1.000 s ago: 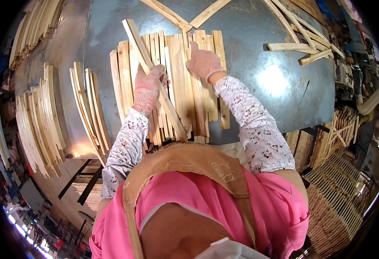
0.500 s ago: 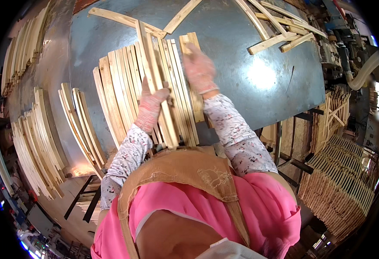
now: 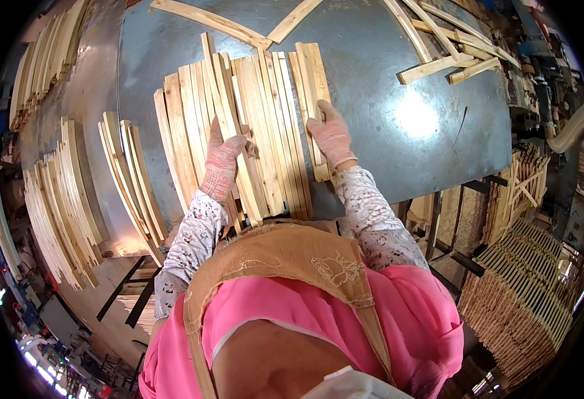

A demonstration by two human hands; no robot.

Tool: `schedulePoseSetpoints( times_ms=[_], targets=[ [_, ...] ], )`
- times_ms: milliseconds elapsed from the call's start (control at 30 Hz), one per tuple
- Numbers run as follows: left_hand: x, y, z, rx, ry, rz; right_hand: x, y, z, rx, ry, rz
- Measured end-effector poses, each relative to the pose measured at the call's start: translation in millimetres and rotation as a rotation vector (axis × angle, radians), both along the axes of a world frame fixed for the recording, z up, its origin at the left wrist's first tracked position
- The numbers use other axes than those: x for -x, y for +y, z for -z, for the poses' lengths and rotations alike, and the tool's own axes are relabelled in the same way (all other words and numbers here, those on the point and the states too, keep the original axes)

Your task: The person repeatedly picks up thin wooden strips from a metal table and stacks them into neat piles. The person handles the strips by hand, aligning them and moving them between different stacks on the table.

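A row of pale wooden slats [image 3: 189, 113] lies side by side on a grey metal tabletop [image 3: 372, 73]. My left hand [image 3: 221, 163], in a pinkish knitted glove, is closed round a slat [image 3: 227, 110] that lies slantwise on top of the row. Its thumb crosses the slat, and its other fingers are partly hidden. To the right, my gloved right hand [image 3: 332, 136] grips the edge of another slat [image 3: 304, 93], with the thumb on top. A wider board [image 3: 315, 63] lies under and beside that slat, just apart from the row.
Two slats [image 3: 205, 21] meet at an angle beyond the row. A loose pile of slats [image 3: 451, 56] lies at the far right. Smaller bundles [image 3: 132, 176] stand at the left. Stacked slatted wood [image 3: 518, 292] rises beside the table at the lower right.
My right hand has come nearer and right, from the far end of the board to a slat now lying on it. The slat in my left hand has shifted slightly and tilts less over the row.
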State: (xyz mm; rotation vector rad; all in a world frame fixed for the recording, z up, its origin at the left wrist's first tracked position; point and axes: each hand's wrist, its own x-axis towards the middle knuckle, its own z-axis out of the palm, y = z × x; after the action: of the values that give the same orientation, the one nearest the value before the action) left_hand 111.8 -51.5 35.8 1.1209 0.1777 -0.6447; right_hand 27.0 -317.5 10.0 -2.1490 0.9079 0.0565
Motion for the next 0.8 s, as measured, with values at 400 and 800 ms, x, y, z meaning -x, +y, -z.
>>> schedulePoseSetpoints(
  times_ms=[400, 800],
  targets=[
    [-19, 35, -17, 0.115, 0.062, -0.106, -1, 22, -3, 0.401, 0.130, -0.243],
    [6, 49, -29, 0.077, 0.099, -0.214, 40, 28, -18, 0.390, 0.216, -0.154]
  ],
)
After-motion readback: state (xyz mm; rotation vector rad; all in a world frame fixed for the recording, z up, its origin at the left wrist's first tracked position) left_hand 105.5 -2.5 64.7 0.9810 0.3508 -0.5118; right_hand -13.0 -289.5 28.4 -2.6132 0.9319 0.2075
